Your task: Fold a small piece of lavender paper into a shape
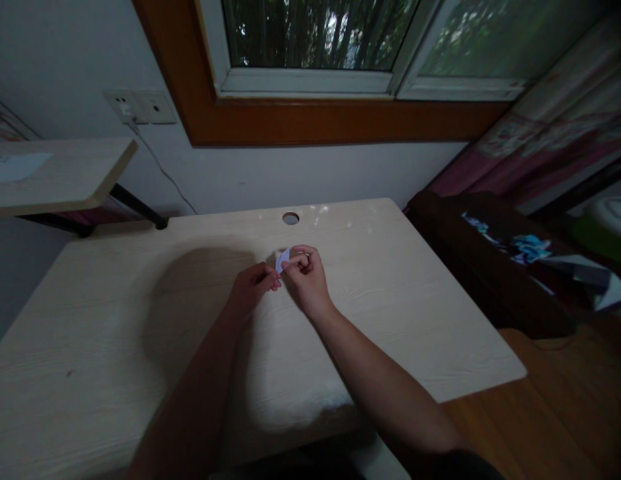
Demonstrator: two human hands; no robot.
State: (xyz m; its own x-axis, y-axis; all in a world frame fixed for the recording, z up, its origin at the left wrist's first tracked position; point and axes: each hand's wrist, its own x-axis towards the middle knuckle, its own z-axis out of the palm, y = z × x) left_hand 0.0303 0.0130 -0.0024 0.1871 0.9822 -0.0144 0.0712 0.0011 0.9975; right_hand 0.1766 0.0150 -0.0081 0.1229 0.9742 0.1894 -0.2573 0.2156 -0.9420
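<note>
Between my hands, over the back middle of the table, is a small folded piece of pale lilac paper (283, 258). My right hand (306, 275) pinches it between thumb and fingers from the right. My left hand (254, 283) is closed, its fingertips at the paper's lower left edge. The fingers hide part of the paper, so its full shape does not show.
The light wood table (390, 320) has a round cable hole (291, 218) near its back edge. A raised shelf (60, 173) with a paper sheet (20, 167) stands at left. A white cable (163, 170) hangs from the wall socket (140, 107). A dark brown piece of furniture (455, 267) stands at right.
</note>
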